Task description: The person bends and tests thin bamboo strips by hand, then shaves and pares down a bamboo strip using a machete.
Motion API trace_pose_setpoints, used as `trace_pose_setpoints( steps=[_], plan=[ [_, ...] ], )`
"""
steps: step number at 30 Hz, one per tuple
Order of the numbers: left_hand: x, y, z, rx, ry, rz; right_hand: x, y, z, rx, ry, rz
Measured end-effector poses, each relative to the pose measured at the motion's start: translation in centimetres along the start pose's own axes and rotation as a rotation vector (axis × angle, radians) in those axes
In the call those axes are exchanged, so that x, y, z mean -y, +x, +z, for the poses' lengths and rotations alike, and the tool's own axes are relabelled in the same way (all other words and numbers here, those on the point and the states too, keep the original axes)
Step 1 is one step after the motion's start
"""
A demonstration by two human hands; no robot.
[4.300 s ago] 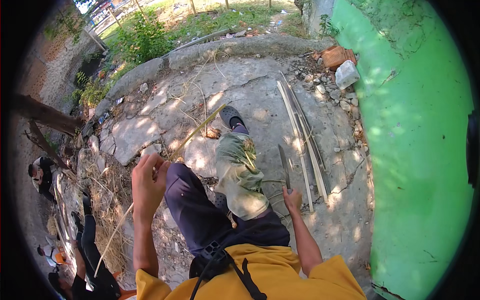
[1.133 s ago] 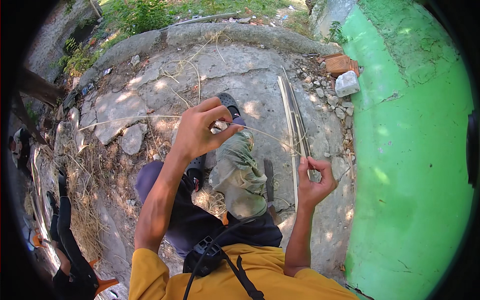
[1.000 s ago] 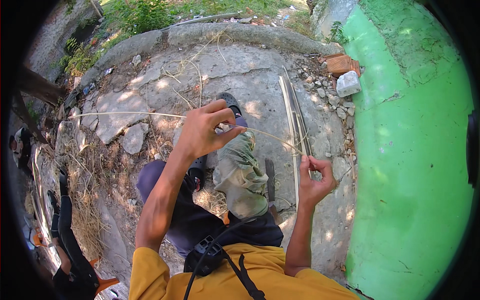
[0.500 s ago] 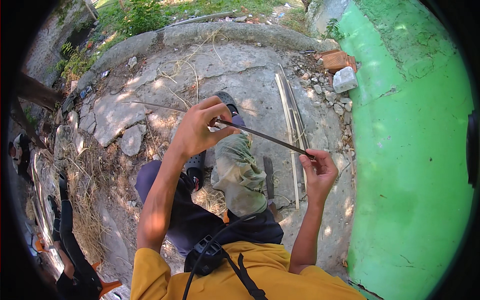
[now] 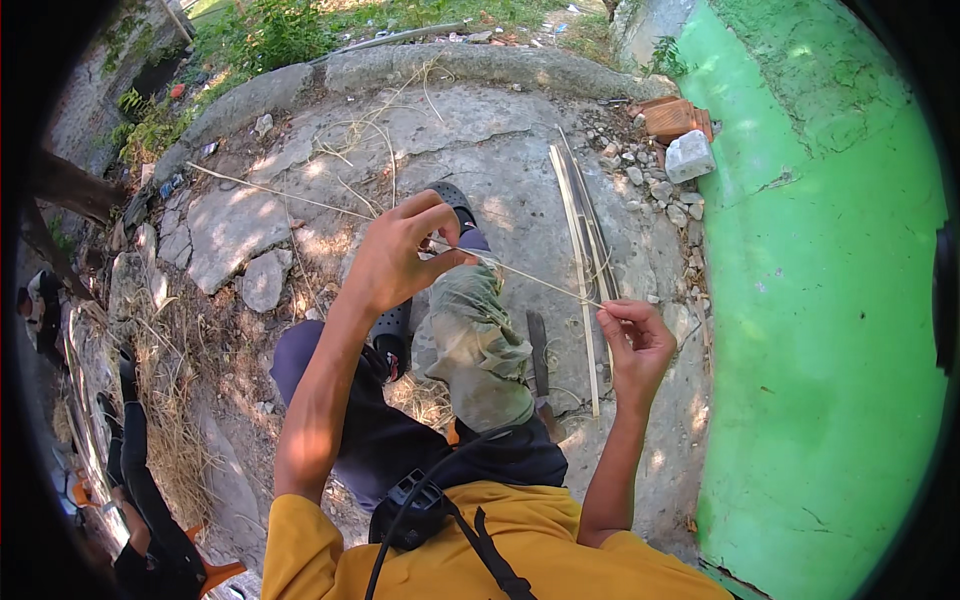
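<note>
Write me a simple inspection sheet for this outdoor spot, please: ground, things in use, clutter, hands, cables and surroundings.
Surface: concrete slab, cracked, patchily sunlit.
Things in use: thin strip between the hands; long strips and a knife lying on the slab.
Clutter: loose curled fibres; stones near the wall.
Hands: left hand and right hand both pinch the thin strip.
Cables: black cable crossing the yellow shirt.
Surroundings: green wall at right; white block and orange-brown bricks beside it; another person at far left.
</note>
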State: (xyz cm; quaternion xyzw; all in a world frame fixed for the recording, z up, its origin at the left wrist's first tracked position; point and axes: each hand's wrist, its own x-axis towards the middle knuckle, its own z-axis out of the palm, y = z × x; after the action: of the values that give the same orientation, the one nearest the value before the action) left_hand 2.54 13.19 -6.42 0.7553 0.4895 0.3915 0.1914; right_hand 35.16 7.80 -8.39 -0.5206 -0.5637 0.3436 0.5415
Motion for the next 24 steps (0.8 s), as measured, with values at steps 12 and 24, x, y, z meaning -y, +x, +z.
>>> trace_pose_setpoints(
  steps=[12,24],
  plan=[
    [-0.7,0.0,-0.1,-0.104,0.135,-0.158,0.1,0.0,0.7,0.087,-0.134,0.032],
    [-0.5,0.0,0.1,-0.011,0.004,0.053,1.6,0.3,0.7,0.227,-0.328,0.134]
  ],
)
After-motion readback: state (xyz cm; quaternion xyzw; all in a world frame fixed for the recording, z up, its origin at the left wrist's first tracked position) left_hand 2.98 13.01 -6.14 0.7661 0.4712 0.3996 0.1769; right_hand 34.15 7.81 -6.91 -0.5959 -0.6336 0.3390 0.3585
